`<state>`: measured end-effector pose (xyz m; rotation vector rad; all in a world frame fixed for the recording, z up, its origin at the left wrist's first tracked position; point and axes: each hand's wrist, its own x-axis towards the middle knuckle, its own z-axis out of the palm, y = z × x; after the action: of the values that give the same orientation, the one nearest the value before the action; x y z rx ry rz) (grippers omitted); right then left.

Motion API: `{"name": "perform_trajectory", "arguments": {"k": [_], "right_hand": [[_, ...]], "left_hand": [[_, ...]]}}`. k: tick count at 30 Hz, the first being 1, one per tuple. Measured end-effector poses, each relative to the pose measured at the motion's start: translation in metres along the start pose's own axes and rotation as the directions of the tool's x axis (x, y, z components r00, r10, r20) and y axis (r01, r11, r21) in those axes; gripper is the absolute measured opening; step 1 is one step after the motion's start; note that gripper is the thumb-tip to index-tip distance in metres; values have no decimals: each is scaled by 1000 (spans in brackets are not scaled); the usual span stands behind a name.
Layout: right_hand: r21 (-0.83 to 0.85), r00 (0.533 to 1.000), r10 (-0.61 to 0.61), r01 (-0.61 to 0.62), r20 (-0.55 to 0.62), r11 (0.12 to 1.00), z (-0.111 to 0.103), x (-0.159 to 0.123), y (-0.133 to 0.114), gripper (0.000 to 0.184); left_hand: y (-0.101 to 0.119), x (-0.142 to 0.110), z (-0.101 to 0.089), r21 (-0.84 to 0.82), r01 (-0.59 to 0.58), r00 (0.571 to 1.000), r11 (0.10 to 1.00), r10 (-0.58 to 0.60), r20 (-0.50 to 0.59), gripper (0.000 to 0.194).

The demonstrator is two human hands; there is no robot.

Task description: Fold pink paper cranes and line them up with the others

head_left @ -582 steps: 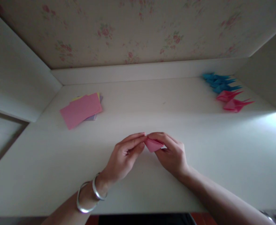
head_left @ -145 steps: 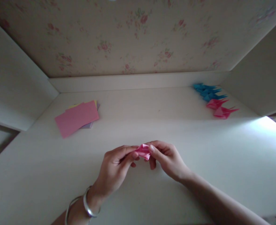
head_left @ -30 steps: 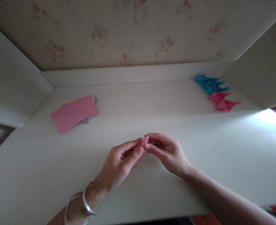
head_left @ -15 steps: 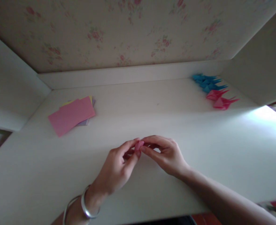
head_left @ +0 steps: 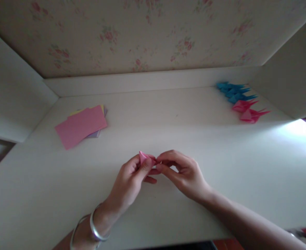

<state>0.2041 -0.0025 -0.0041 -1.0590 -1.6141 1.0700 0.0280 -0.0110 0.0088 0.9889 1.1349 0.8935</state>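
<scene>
A small piece of folded pink paper (head_left: 144, 157) is pinched between the thumb and fingers of my left hand (head_left: 132, 178). One pointed corner of it sticks up past the thumb, and the rest is partly hidden by the fingers. My right hand (head_left: 185, 173) pinches the paper's right end between thumb and fingertips. Both hands are just above the white tabletop (head_left: 153, 215), with the fingertips nearly meeting. Silver bangles (head_left: 95, 225) circle the left wrist.
Flat pink paper sheets (head_left: 82, 125) lie at the left, over yellow and purple ones. At the back right stand several folded blue paper figures (head_left: 235, 92) and two pink ones (head_left: 250, 114). A flowered wall (head_left: 153, 41) rises behind, with panels at both sides.
My left hand has shifted its grip and turned the folded paper, so a pointed corner now shows above the thumb. My right hand keeps its pinch. The view has shifted slightly.
</scene>
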Motion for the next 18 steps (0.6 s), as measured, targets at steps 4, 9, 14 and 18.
{"name": "perform_trajectory", "arguments": {"k": [4, 9, 14, 18], "right_hand": [[-28, 998, -29, 30, 54, 999, 3, 0, 1, 14], [67, 988, 48, -58, 145, 996, 10, -1, 1, 22], [140, 987, 85, -105, 139, 985, 11, -3, 1, 22], [169, 988, 90, -110, 124, 979, 6, -2, 5, 21]], "left_hand": [[-5, 3, -3, -50, -42, 996, 998, 37, -84, 29], [-8, 4, -5, -238, 4, 998, 971, -20, -63, 22], [-5, 3, -1, -203, -73, 995, 976, 56, -88, 25], [-7, 1, -2, 43, -192, 973, 980, 196, -120, 24]]}}
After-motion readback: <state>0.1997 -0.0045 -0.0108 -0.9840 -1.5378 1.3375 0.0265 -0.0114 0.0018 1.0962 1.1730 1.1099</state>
